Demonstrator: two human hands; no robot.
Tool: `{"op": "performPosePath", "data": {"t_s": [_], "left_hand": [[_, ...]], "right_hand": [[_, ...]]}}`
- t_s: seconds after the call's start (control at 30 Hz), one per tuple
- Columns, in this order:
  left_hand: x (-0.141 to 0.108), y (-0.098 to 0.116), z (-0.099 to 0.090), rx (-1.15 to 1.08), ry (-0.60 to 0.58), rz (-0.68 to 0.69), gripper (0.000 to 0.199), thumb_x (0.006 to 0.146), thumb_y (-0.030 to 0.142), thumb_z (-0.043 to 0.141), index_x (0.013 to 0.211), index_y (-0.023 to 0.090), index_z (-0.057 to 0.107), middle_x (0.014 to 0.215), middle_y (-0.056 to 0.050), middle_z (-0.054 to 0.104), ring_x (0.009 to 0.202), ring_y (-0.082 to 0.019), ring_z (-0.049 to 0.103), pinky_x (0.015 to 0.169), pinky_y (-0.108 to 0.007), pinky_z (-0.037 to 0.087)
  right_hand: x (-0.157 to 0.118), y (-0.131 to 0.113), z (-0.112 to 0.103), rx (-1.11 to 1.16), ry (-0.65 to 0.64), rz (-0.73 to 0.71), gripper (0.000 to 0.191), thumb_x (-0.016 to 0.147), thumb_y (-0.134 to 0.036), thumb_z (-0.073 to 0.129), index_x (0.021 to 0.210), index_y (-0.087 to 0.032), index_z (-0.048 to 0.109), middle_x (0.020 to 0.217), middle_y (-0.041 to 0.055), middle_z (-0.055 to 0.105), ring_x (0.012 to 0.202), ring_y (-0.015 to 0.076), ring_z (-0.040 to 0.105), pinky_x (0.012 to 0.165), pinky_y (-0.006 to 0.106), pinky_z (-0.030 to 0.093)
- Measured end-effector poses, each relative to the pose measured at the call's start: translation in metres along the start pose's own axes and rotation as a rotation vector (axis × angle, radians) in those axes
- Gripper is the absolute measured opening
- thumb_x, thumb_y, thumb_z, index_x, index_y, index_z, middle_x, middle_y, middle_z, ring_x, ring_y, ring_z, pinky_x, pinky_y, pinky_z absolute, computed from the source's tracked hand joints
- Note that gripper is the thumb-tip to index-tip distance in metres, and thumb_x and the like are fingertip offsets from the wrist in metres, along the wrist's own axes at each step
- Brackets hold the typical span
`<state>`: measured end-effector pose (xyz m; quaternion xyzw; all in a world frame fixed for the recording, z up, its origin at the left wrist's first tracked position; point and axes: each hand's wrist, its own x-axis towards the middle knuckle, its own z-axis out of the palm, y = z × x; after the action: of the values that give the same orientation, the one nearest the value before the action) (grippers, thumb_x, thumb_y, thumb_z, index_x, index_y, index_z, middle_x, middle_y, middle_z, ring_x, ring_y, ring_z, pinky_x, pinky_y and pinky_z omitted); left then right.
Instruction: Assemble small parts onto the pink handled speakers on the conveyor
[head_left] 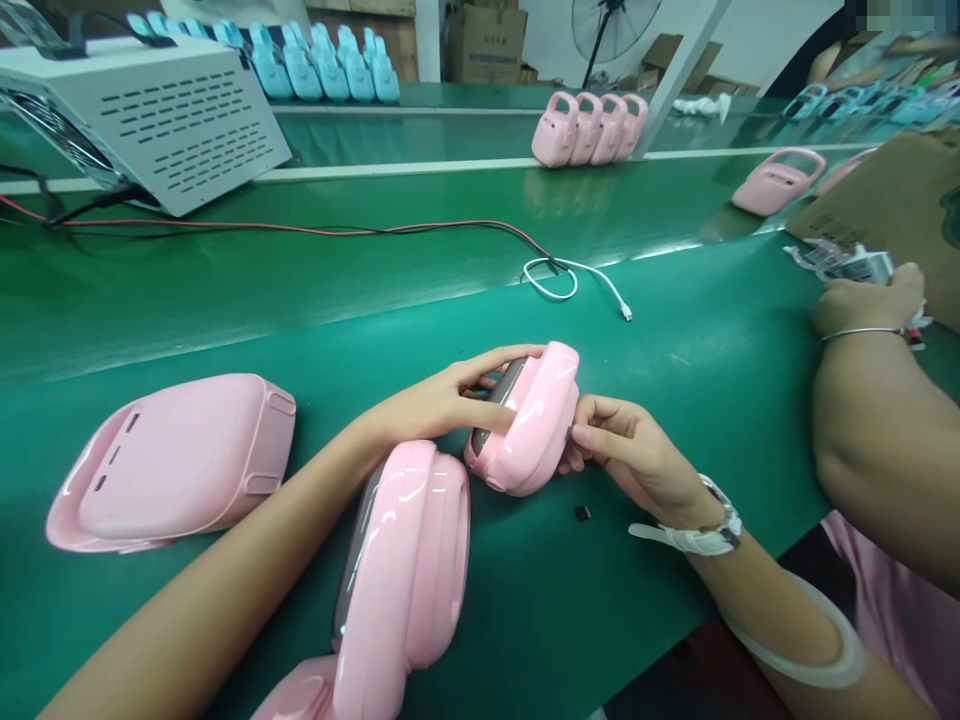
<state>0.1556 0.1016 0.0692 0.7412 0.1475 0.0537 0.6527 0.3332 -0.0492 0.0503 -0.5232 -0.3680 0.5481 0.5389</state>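
My left hand (469,395) is closed around a glossy pink handled device (536,420) with a dark panel, tilted over the green tabletop. On its right side, my right hand (619,445) pinches at the edge; a small dark piece shows at the fingertips, too small to name. A tiny black chip or card (582,513) lies on the table just below that hand. Close by my left forearm stands a second pink device (405,560), its dark panel facing left. Another pink device (180,460) lies left of the forearm, slotted face up.
A white cable (555,280) lies beyond my hands, near red and black wires. A vented metal box (172,110) sits back left. Several pink devices (589,130) stand at the back. At right, a co-worker's hand (870,300) is beside a cardboard box (892,200).
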Motion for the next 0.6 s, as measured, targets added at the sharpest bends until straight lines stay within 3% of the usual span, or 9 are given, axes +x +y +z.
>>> {"op": "performPosePath", "data": {"t_s": [0.3,0.6], "left_hand": [[-0.001,0.002,0.0,-0.017,0.007,-0.011,0.067,0.078,0.024,0.067,0.14,0.037,0.045,0.145,0.005,0.048,0.134,-0.025,0.042,0.113,-0.036,0.028],[-0.002,0.012,-0.003,0.028,-0.013,-0.047,0.072,0.077,0.024,0.066,0.143,0.036,0.041,0.146,0.006,0.047,0.135,-0.024,0.041,0.113,-0.034,0.029]], "right_hand": [[-0.001,0.003,0.004,0.036,0.035,-0.027,0.031,0.068,-0.036,0.083,0.063,-0.015,0.06,0.056,-0.0016,0.062,0.051,0.0093,0.06,0.052,0.02,0.051],[-0.001,-0.009,0.013,0.088,0.058,0.099,0.039,0.059,-0.04,0.087,0.055,-0.017,0.056,0.039,-0.0049,0.054,0.037,0.0072,0.051,0.055,0.025,0.058]]}}
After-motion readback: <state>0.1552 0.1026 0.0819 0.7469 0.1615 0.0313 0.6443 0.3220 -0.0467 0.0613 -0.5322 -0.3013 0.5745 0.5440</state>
